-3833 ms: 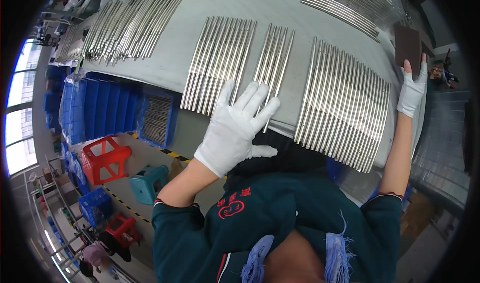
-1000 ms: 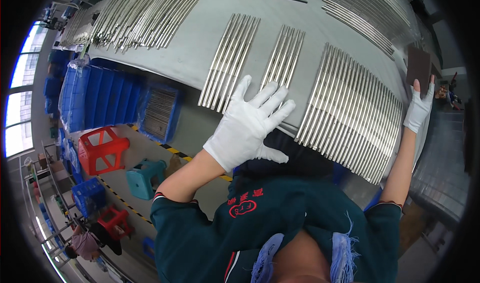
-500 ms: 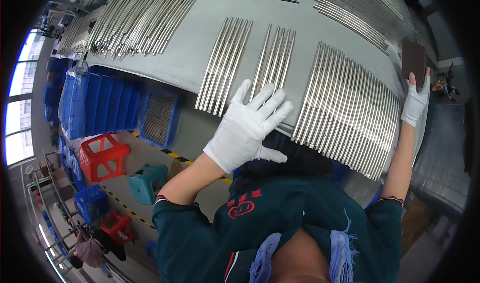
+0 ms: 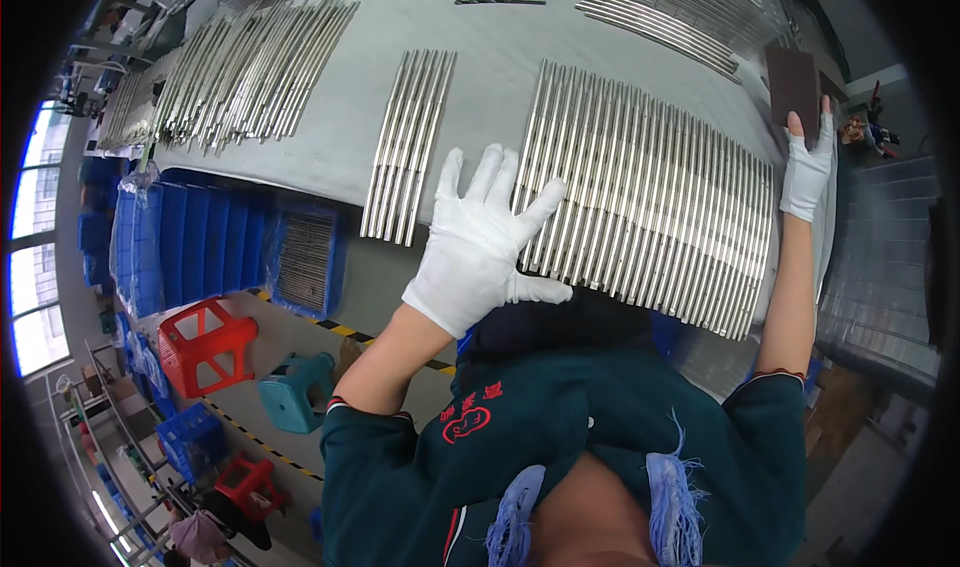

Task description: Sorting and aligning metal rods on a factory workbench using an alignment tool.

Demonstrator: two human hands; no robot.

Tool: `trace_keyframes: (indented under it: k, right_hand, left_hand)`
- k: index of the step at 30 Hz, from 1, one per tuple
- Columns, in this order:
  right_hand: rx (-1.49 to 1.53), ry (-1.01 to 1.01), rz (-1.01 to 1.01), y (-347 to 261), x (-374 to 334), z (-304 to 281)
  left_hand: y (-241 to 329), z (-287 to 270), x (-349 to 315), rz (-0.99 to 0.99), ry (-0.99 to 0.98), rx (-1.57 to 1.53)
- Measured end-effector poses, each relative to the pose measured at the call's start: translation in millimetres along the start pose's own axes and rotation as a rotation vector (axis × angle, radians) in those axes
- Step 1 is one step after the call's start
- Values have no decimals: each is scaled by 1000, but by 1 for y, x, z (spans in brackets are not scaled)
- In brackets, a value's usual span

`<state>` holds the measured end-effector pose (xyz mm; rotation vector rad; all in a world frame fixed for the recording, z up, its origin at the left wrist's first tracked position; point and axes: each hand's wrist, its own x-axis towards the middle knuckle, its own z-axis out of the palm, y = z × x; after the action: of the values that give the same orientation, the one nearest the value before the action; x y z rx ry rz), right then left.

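Note:
My left hand (image 4: 478,237), in a white glove, is open with its fingers spread. It lies at the left edge of a wide row of silvery metal rods (image 4: 645,202), with fingertips touching the nearest rods. To its left lies a smaller group of similar rods (image 4: 408,147), side by side. My right hand (image 4: 808,172), in a white glove with bare thumb tip and fingertip, grips the lower end of a brown rectangular pad (image 4: 793,82) at the table's right side.
A dark drill bit (image 4: 500,3) lies at the far side of the grey table (image 4: 490,37). More rods (image 4: 255,72) are piled at the far left, others (image 4: 655,32) at the back right. Below the left edge stand blue bins (image 4: 215,242), a red stool (image 4: 207,347) and a teal stool (image 4: 297,392).
The middle rods have slid right under my left hand and now join the wide row. The whole view has shifted slightly. My right hand still holds the brown pad.

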<state>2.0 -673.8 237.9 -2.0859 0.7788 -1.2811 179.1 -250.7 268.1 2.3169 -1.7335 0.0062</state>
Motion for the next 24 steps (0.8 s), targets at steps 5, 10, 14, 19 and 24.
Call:
trace_keyframes:
  k: [5,10,14,19,24]
  right_hand:
    - [-16,-7,-10,0,1,1]
    - [-59,-14,-22,5,1,-5]
    - [-79,-17,-32,5,2,-4]
    - [-96,-20,-3,8,3,-5]
    - [-16,-21,30,12,4,-6]
  left_hand:
    - [-6,-7,-4,26,-22,27]
    - [-46,-24,-27,-93,52,144]
    - [-77,-24,-47,-198,28,199]
    - [-67,-23,-44,-105,5,117]
    - [-47,-20,-34,-6,-52,13]
